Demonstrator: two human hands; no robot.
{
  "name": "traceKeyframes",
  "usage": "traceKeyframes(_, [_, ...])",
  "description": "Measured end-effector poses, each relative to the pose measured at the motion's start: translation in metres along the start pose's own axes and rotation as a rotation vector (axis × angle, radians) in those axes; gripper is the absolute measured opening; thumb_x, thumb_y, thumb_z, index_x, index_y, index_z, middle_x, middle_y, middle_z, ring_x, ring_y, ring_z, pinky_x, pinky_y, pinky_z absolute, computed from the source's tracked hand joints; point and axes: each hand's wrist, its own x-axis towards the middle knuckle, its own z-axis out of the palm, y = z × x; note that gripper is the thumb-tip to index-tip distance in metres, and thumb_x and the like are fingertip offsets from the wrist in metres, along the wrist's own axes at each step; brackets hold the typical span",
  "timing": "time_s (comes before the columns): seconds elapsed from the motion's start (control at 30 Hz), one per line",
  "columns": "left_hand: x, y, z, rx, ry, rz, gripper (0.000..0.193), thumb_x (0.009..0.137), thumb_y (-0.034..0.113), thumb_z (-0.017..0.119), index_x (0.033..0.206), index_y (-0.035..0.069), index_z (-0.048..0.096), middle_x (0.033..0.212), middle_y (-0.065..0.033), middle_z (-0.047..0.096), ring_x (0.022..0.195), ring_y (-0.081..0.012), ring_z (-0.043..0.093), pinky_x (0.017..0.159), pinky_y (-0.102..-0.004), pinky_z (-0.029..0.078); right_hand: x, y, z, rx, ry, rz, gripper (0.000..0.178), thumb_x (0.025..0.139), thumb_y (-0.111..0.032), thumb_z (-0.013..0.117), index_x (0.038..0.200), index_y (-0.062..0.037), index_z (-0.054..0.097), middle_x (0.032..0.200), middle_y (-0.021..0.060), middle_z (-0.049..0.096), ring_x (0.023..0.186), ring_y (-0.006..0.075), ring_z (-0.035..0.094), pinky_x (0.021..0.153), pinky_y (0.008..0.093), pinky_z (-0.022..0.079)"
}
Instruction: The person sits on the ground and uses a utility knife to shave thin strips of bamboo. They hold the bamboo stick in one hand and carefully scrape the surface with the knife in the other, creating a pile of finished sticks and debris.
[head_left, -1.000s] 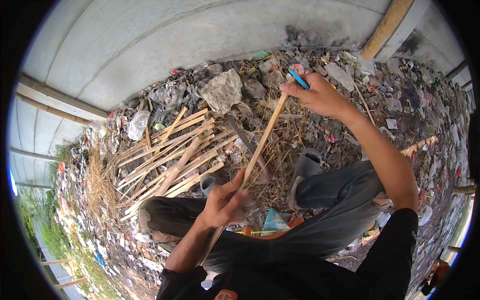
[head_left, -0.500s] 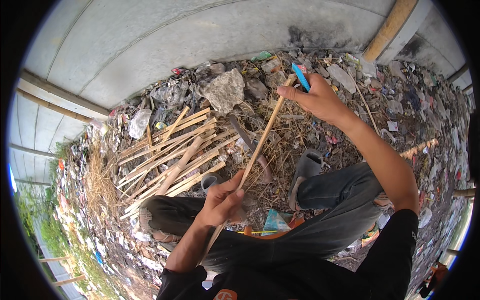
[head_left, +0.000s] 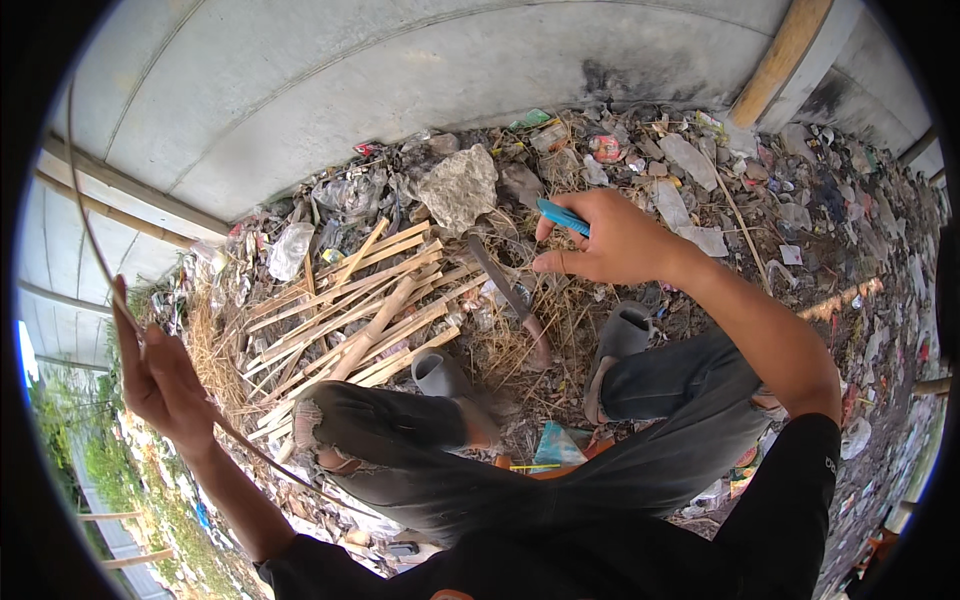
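Note:
Off to the left, my left hand (head_left: 168, 388) grips a long, thin bamboo strip (head_left: 262, 457) that runs up past the wall and down beside my knee. My right hand (head_left: 625, 237) is raised above the ground in front of me, closed around a light blue utility knife (head_left: 564, 217); its blade is too small to make out. Below and left of that hand, a long-bladed knife (head_left: 512, 292) with a brownish handle lies on the ground. A pile of split bamboo strips (head_left: 375, 318) rests left of the knife, near my left foot.
A large rough stone (head_left: 458, 188) sits behind the pile, before a grey concrete wall (head_left: 400, 85). Plastic litter and dry straw (head_left: 212, 335) cover the ground. Between my legs are a teal packet (head_left: 558, 445) and something orange. A wooden post (head_left: 782, 62) stands at the back right.
My left hand has swung far left with the bamboo strip, which has come away from my right hand. My right hand has shifted slightly left and down, keeping the utility knife.

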Motion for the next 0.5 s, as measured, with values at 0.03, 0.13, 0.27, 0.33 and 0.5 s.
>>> traceKeyframes(0.03, [0.021,0.007,-0.032,0.104,0.234,0.030,0.052,0.105,0.007,0.050,0.155,-0.003,0.037,0.058,0.0070,0.036,0.048,0.0017,0.027,0.043,-0.0229,0.017,0.000,-0.002,0.003,0.017,-0.036,0.013,0.037,0.086,-0.042,0.081,0.098,-0.0092,0.069,0.059,0.0008,0.048,0.055,0.0122,0.051,0.055,0.0326,0.039])
traceKeyframes(0.13, [0.056,0.030,-0.099,0.313,0.666,0.420,0.012,0.101,0.005,0.052,0.099,-0.004,0.061,0.057,-0.0009,0.036,0.047,-0.0106,0.031,0.047,-0.0265,0.027,-0.002,-0.008,0.011,0.030,-0.095,-0.009,0.035,0.088,-0.041,0.078,0.095,-0.0080,0.070,0.063,0.0043,0.056,0.057,0.0171,0.056,0.057,0.0360,0.044])
traceKeyframes(0.27, [0.040,0.044,-0.101,-0.174,0.777,0.355,0.023,0.103,0.017,0.045,0.084,0.004,0.050,0.064,-0.0052,0.046,0.060,-0.0200,0.049,0.065,-0.0378,0.048,-0.003,-0.021,0.029,0.151,-0.170,0.014,0.041,0.089,-0.045,0.075,0.097,-0.0050,0.072,0.071,0.0080,0.066,0.064,0.0208,0.064,0.064,0.0378,0.049])
traceKeyframes(0.33, [0.013,0.030,-0.055,-0.268,0.655,0.147,0.033,0.111,0.034,0.036,0.111,0.005,0.050,0.076,-0.0071,0.059,0.076,-0.0228,0.059,0.086,-0.0397,0.052,-0.003,-0.030,0.040,0.273,-0.189,0.050,0.047,0.090,-0.049,0.074,0.103,-0.0047,0.072,0.074,0.0076,0.068,0.065,0.0193,0.065,0.065,0.0381,0.050])
traceKeyframes(0.5, [-0.085,0.024,0.114,-0.681,0.247,-0.289,0.039,0.108,0.044,0.041,0.115,0.011,0.059,0.143,-0.0229,0.056,0.130,-0.0333,0.059,0.104,-0.0475,0.054,-0.008,-0.050,0.068,0.676,-0.229,0.165,0.058,0.095,-0.053,0.070,0.122,-0.0026,0.065,0.087,0.0081,0.071,0.056,0.0107,0.054,0.053,0.0296,0.044])
